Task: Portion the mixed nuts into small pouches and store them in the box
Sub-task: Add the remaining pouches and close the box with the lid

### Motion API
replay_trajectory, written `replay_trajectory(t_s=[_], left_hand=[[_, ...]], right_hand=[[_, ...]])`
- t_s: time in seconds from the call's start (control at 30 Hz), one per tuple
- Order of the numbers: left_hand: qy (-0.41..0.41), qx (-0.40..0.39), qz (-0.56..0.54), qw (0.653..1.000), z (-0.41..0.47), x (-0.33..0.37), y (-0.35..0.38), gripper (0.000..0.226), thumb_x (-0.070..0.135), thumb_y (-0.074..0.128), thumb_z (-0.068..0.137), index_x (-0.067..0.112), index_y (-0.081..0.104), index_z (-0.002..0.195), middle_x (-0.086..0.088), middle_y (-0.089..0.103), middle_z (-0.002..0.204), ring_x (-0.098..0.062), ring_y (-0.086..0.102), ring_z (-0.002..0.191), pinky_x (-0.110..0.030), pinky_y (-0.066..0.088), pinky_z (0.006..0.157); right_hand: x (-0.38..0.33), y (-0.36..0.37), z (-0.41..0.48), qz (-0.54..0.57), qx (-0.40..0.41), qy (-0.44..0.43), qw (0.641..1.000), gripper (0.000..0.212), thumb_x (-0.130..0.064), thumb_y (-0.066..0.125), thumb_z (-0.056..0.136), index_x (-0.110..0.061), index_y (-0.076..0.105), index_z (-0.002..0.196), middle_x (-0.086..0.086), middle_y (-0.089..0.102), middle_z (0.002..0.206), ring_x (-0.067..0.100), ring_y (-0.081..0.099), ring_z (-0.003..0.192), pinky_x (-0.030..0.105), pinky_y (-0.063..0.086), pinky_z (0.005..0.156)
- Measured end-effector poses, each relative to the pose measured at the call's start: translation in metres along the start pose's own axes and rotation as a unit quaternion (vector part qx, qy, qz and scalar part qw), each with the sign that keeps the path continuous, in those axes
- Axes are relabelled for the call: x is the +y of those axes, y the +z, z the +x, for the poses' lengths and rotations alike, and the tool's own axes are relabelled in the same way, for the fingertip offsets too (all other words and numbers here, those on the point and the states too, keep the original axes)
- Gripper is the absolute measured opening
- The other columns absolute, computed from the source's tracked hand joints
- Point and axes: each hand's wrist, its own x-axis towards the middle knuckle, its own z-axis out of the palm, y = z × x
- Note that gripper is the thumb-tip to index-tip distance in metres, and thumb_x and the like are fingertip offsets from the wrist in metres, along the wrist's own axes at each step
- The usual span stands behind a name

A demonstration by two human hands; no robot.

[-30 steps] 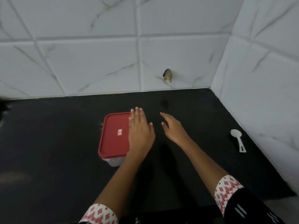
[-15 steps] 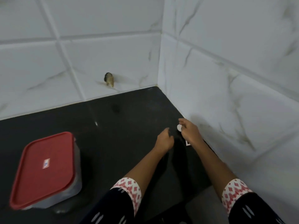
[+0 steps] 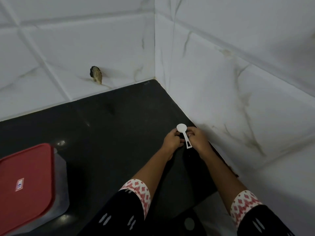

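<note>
- Half a second earlier the white plastic spoon [image 3: 185,137] lay on the counter [image 3: 110,133] under the right fingertips. Now it is lifted between both hands, bowl pointing to 12 o'clock and handle to 5 o'clock.
- The left hand [image 3: 171,142], which hung curled and empty just beside it, has come up to the spoon.
- The left fingers are curled, their tips pinching the spoon's neck just below the bowl.
- The right hand [image 3: 198,139] pinches the handle from the other side, thumb and fingertips narrowly closed on it.
- The hands sit at 4 o'clock in the view, and the right hand is just beside the white tiled side wall [image 3: 238,82].
- The storage box [image 3: 58,181], clear with its red lid [image 3: 27,184] on, stands at 8 o'clock, well apart from the hands and partly cut off by the left edge.
- A broad stretch of dark counter lies open between the box and the forearms.
- The two tiled walls meet in a corner at 12 o'clock; the counter's front edge runs at 5 o'clock under the right forearm.
</note>
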Motion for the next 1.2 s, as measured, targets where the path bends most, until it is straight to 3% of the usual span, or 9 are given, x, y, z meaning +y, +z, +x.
replay_trajectory(t_s=[0.17,0.3,0.57,0.7,0.8,0.9,1.03,1.2], left_hand=[[0.027,0.023,-0.035,0.999,-0.012,0.000,-0.019,0.055,-0.012,0.027,0.088,0.012,0.046,0.133,-0.009,0.060,0.111,-0.015,0.063,0.082,-0.020,0.055,0.071],[0.052,0.067,-0.064,0.994,-0.033,-0.001,-0.054,0.053,-0.009,0.028,0.088,0.014,0.049,0.131,-0.014,0.064,0.114,-0.025,0.065,0.099,-0.030,0.056,0.083],[0.063,0.243,-0.053,0.966,-0.094,-0.033,-0.160,0.047,0.000,0.035,0.089,0.021,0.054,0.127,-0.006,0.065,0.114,-0.019,0.062,0.104,-0.038,0.051,0.095],[0.052,0.340,-0.017,0.939,-0.118,-0.053,-0.197,0.037,0.001,0.035,0.089,0.014,0.062,0.111,-0.009,0.068,0.101,-0.024,0.064,0.097,-0.037,0.053,0.087],[-0.004,0.375,0.023,0.927,-0.120,-0.066,-0.210,0.031,0.015,0.037,0.095,0.012,0.056,0.118,-0.013,0.065,0.107,-0.027,0.063,0.097,-0.041,0.052,0.087],[-0.048,0.451,-0.066,0.889,-0.117,-0.072,-0.213,0.039,0.033,0.035,0.100,0.006,0.055,0.119,-0.015,0.062,0.114,-0.028,0.060,0.105,-0.038,0.046,0.096],[-0.033,0.479,-0.118,0.869,-0.123,-0.066,-0.209,0.038,0.031,0.034,0.101,0.004,0.055,0.117,-0.015,0.059,0.113,-0.028,0.057,0.107,-0.030,0.039,0.092],[-0.073,0.478,-0.066,0.873,-0.128,-0.059,-0.206,0.032,0.031,0.030,0.101,0.009,0.053,0.107,-0.010,0.052,0.099,-0.027,0.054,0.107,-0.026,0.033,0.083]], right_hand=[[-0.017,0.011,-0.012,0.038,-0.017,-0.013,0.999,0.041,0.006,0.041,0.084,-0.011,0.059,0.117,0.009,0.065,0.105,0.020,0.060,0.094,0.029,0.050,0.078],[-0.043,0.037,-0.030,0.074,-0.052,-0.040,0.995,0.038,0.006,0.045,0.086,-0.013,0.058,0.117,0.002,0.061,0.099,0.014,0.057,0.088,0.015,0.043,0.062],[-0.087,0.145,-0.082,0.102,-0.176,-0.071,0.976,0.040,0.007,0.047,0.083,-0.015,0.059,0.114,0.006,0.067,0.102,0.019,0.064,0.094,0.033,0.055,0.083],[-0.097,0.195,-0.109,0.098,-0.229,-0.078,0.965,0.040,0.007,0.047,0.083,-0.014,0.057,0.115,0.006,0.067,0.101,0.018,0.065,0.093,0.032,0.054,0.081],[-0.099,0.217,-0.122,0.101,-0.248,-0.073,0.961,0.035,0.005,0.049,0.084,-0.014,0.058,0.112,0.005,0.068,0.099,0.018,0.065,0.091,0.030,0.055,0.077],[-0.100,0.227,-0.131,0.104,-0.264,-0.082,0.955,0.031,0.003,0.050,0.086,-0.013,0.059,0.110,0.004,0.068,0.096,0.015,0.064,0.086,0.019,0.051,0.068],[-0.099,0.232,-0.133,0.092,-0.267,-0.081,0.956,0.028,0.001,0.051,0.087,-0.011,0.059,0.111,0.004,0.067,0.093,0.015,0.064,0.085,0.022,0.052,0.074],[-0.095,0.231,-0.132,0.072,-0.271,-0.081,0.957,0.027,0.000,0.051,0.088,-0.013,0.060,0.111,0.002,0.066,0.091,0.017,0.065,0.090,0.029,0.054,0.082]])
